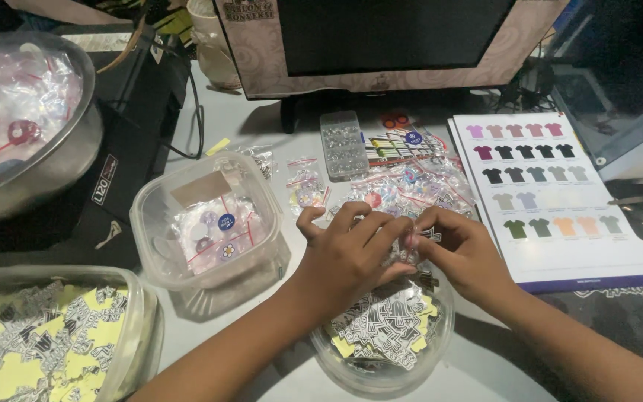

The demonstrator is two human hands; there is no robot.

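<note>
Over round bowl (351,372) of stickers, left hand (347,257) and right hand (463,249) curled, pinching a small clear packet (408,240) together

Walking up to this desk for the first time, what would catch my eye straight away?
Most likely the two hands meeting mid-desk, the left hand and right hand pinching something small over a round clear bowl of black-and-white cutouts. Behind them lies a heap of little plastic packets, and to the right a white chart of coloured shirts. On the left, a square clear tub holds more packets.
</note>
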